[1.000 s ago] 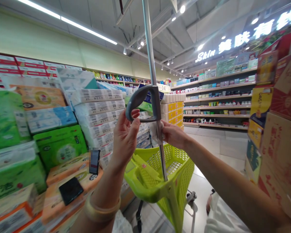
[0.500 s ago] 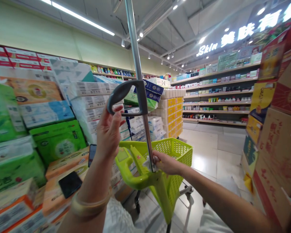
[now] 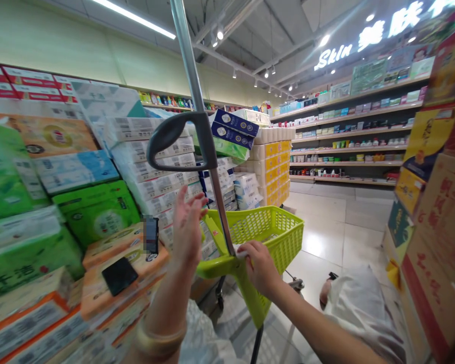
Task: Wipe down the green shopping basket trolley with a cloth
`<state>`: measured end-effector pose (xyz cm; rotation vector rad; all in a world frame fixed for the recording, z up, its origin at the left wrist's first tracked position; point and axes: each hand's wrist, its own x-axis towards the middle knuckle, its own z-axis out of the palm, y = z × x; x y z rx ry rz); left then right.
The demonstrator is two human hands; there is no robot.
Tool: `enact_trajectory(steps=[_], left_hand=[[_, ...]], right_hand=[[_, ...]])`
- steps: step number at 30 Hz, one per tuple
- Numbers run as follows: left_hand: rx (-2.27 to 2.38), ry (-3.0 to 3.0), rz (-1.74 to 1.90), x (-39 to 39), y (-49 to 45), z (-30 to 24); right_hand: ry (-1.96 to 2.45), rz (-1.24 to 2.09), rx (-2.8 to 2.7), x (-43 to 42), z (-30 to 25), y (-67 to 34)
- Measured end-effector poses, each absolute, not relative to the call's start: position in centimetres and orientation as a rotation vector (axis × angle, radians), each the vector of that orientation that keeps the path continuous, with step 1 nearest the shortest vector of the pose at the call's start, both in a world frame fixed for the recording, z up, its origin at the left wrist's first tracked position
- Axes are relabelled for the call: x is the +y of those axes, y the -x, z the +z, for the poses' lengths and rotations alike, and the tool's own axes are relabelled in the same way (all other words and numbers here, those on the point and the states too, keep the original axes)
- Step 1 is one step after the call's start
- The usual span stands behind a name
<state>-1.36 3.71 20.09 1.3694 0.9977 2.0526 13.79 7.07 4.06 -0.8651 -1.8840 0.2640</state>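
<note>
One white tissue (image 3: pixel 241 249) is pinched low on the metal pole (image 3: pixel 189 58) by the right hand (image 3: pixel 261 270), apparently for contact; left of the pole, the left hand (image 3: pixel 188 232) is loose, empty.

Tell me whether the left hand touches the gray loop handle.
Apart. The head view shows the left hand below the gray loop handle, with white packages visible in the gap between them.

A metal pole (image 3: pixel 189 60) leaves the frame at top, a lit sign (image 3: pixel 371 34) is cropped at right, the right hand (image 3: pixel 261 269) partly hides a white cloth (image 3: pixel 240 250), and goods (image 3: pixel 364 108) on far shelves (image 3: pixel 349 150) are too small to identify.
</note>
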Motion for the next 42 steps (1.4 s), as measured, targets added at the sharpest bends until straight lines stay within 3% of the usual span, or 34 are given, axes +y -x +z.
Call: enact_trajectory(steps=[8,19,42], left_hand=[[1.3,-1.507,1.545,4.0,-0.2,11.7],[1.108,-1.631,1.391,4.0,-0.9,11.5],[1.213,-1.804,1.351,1.4,2.9,11.8]], right_hand=[[1.046,0.141,-1.86,8.5,2.8,-14.8],[0.882,0.162,-1.795,6.6,3.3,-13.9],[0.909,0.109,-1.764,4.6,1.8,-13.5]])
